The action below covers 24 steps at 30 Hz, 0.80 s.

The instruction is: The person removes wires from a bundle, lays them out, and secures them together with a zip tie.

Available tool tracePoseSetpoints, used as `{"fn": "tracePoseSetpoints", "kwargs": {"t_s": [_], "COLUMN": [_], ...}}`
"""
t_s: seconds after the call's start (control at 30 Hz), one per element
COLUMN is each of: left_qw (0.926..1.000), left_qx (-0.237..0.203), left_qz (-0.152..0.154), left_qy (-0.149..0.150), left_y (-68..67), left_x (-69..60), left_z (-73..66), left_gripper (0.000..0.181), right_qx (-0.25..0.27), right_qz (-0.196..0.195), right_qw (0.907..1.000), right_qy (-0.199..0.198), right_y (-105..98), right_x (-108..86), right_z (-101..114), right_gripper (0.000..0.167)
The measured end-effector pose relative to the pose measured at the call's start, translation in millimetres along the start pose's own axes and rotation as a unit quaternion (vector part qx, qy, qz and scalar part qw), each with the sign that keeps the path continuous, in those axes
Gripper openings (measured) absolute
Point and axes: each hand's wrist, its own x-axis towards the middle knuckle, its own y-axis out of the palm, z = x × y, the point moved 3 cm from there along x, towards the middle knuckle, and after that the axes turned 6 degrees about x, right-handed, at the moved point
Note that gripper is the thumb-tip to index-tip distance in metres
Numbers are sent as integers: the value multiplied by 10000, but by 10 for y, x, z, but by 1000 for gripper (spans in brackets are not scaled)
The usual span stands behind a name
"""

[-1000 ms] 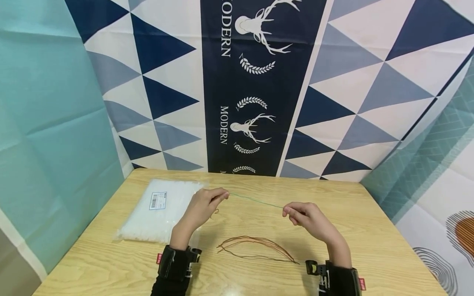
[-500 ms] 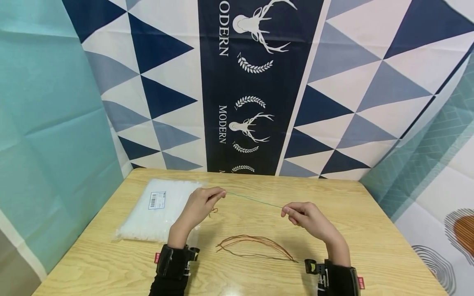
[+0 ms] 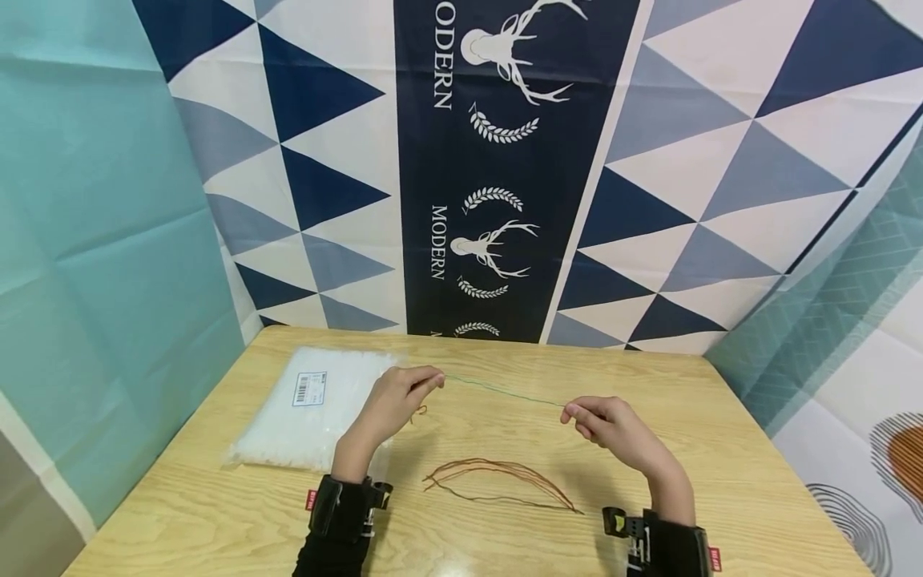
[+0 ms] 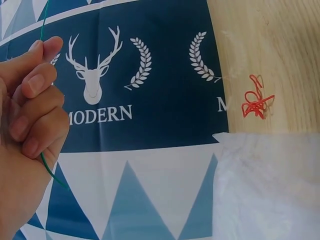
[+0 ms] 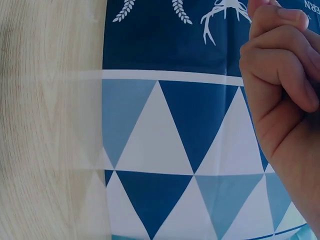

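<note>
A thin green cord [image 3: 497,389] spans the air between both hands above the table. My left hand [image 3: 392,397] pinches its left end between thumb and index finger, with the other fingers curled. In the left wrist view, a loose green tail comes out below those fingers. My right hand [image 3: 616,429] pinches the other end, somewhat lower and nearer; the right wrist view shows its fingers curled, but the cord is hidden there. On the table below lie several thin reddish-brown cords [image 3: 479,459], bowed in an arc.
A clear plastic bag with white contents [image 3: 324,425] and a barcode label lies on the wooden table [image 3: 634,377] at left. A tangled red cord [image 4: 257,106] lies beside it, partly behind my left hand in the head view. Patterned fabric hangs behind the table.
My right hand has shifted slightly to the right, with a little more green cord showing between the hands. The left hand keeps nearly the same place; the table things have not moved.
</note>
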Motion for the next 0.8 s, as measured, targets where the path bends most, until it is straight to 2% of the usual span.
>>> {"fn": "tracePoseSetpoints", "kwargs": {"t_s": [0.2,0.3,0.43,0.6,0.8], "left_qw": [9998,9997,9992,9958,9894], "left_qx": [20,86,79,-23,131], "left_qz": [200,203,399,895,1389], "left_qy": [-53,45,9,-201,-405], "left_y": [89,123,164,255,361], "left_x": [19,48,62,65,56], "left_z": [-33,-65,-54,-2,46], "left_gripper": [24,24,25,26,26], "right_qx": [81,60,151,323,410], "right_qz": [154,137,116,246,608], "right_qw": [9996,9998,9998,9989,9941], "right_qy": [216,147,62,247,795], "right_y": [-7,-22,1,20,66], "right_x": [6,3,18,47,32], "right_z": [-13,-18,-32,-55,-157], "right_gripper": [34,33,34,31,29]}}
